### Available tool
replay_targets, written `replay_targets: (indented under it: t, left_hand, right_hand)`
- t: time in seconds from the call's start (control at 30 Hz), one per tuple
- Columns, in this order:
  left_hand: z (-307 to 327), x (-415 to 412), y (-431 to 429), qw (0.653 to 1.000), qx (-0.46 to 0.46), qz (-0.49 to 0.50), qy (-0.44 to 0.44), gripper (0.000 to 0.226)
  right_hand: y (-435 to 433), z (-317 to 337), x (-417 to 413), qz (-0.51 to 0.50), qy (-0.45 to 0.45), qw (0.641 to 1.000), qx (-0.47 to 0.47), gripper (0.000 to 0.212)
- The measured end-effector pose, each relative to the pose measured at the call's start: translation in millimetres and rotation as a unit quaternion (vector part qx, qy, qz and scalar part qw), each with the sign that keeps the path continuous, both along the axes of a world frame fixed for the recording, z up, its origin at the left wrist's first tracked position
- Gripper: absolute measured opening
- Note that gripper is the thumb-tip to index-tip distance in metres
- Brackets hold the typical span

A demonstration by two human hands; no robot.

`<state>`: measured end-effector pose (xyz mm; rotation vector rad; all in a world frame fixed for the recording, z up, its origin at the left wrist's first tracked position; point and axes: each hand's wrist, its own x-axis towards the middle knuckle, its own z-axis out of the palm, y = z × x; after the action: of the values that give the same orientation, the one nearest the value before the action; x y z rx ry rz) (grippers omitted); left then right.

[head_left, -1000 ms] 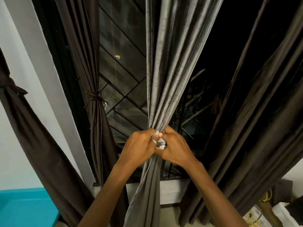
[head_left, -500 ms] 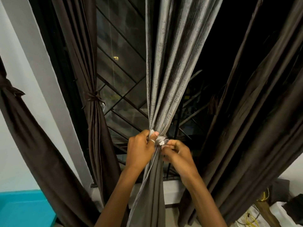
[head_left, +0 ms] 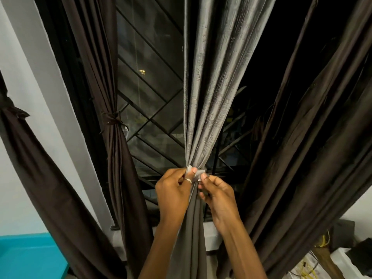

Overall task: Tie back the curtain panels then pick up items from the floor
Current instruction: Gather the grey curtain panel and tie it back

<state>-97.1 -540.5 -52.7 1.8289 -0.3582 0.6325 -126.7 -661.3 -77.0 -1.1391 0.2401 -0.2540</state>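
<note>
Status of tie-back: incomplete. My left hand (head_left: pixel 173 190) pinches one end of the pale tie strip (head_left: pixel 198 173) between thumb and forefinger at the gathered waist of the grey curtain panel (head_left: pixel 205 97). My right hand (head_left: pixel 219 196), against the panel's other side, pinches the opposite end with its fingertips. Whether a knot has formed under my fingers I cannot tell, as they hide most of the strip. Risk one: the ends that show are short, so a slip of either pinch would likely slacken the strip and let the gathered folds spread. Risk two: the fabric looks smooth and faintly glossy, so a loose knot may slide down the panel. Risk three: the ring (head_left: pixel 188 180) on my left hand sits against the strip and could snag a thread during the pull. Risk four: an uneven pull could drag the panel sideways against the window grille (head_left: pixel 153 109) behind it. Left of the grey panel, a brown panel (head_left: pixel 116 158) is already bound by its own tie (head_left: pixel 112 118), and a further brown panel (head_left: pixel 30 158) beyond it is bound too. To the right, the brown drapes (head_left: pixel 302 158) show no tie I can clearly make out. Floor pick-up not yet begun; yellow cables (head_left: pixel 306 270) lie low to the right of the grey panel.
</note>
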Motion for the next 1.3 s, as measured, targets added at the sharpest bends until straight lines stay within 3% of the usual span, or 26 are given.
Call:
replay_targets:
  t: [0.3,0.5,0.67,0.83,0.9,0.97,1.03,1.13,1.23,1.3]
  left_hand:
    - [-7,-5,5,0.987,0.082,0.042,-0.134,0.016]
    - [-11,-8,3,0.982,0.101,0.025,-0.155,0.012]
    - [-13,-11,-6,0.993,0.068,-0.041,-0.084,0.014]
    - [-21,-14,-17,0.973,0.146,-0.174,0.034,0.034]
    - [-25,-12,-18,0.957,0.184,-0.216,0.060,0.047]
    - [-27,-12,-18,0.958,0.130,-0.246,0.070,0.044]
    - [-29,-9,-19,0.974,0.031,-0.217,0.056,0.027]
    - [-34,4,-21,0.995,-0.014,-0.083,0.049,0.016]
    - [-31,22,-26,0.985,0.023,-0.088,0.144,0.056]
    - [-28,28,-30,0.975,0.052,-0.127,0.177,0.068]
  right_hand:
    - [-22,-5,10,-0.126,0.018,0.992,-0.014,0.014]
    - [-26,-3,32,-0.169,0.035,0.985,-0.015,0.011]
    - [-20,-6,31,-0.128,0.039,0.990,-0.046,0.017]
    - [-24,16,14,0.004,0.004,0.999,-0.040,0.032]
    - [-31,22,11,0.044,0.003,0.991,-0.123,0.051]
    - [-36,27,12,0.058,0.002,0.978,-0.199,0.057]
    - [-40,29,17,0.040,0.002,0.969,-0.242,0.049]
    - [-47,31,25,0.021,0.014,0.952,-0.306,0.040]
    - [-53,29,30,0.050,0.009,0.953,-0.298,0.036]
    - [-53,24,32,0.054,0.006,0.959,-0.278,0.037]
